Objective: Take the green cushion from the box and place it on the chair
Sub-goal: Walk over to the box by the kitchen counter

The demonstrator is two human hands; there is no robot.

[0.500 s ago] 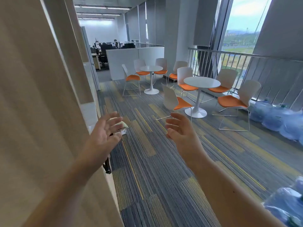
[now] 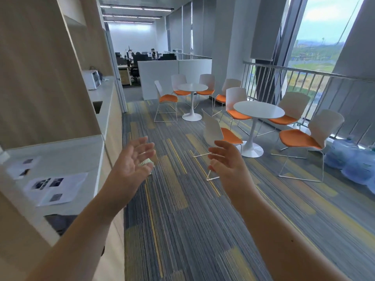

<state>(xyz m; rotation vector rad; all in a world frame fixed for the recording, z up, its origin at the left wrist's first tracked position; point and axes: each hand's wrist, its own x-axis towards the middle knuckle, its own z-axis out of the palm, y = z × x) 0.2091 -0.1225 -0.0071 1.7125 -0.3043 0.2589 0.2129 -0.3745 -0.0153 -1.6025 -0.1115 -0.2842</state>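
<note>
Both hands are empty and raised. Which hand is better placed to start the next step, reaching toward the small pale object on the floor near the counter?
Probably the left hand: it overlaps the pale object beside the counter. The right hand is over open carpet. No green cushion is visible.

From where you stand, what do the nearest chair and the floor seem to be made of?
The nearest chair: shell looks like matte white moulded plastic, smooth and curved; its orange seat pad looks like fabric, though this is unsure; its thin white legs look like bent metal rod. The floor: carpet, probably tiles, dull with fine grey and yellow stripes.
</note>
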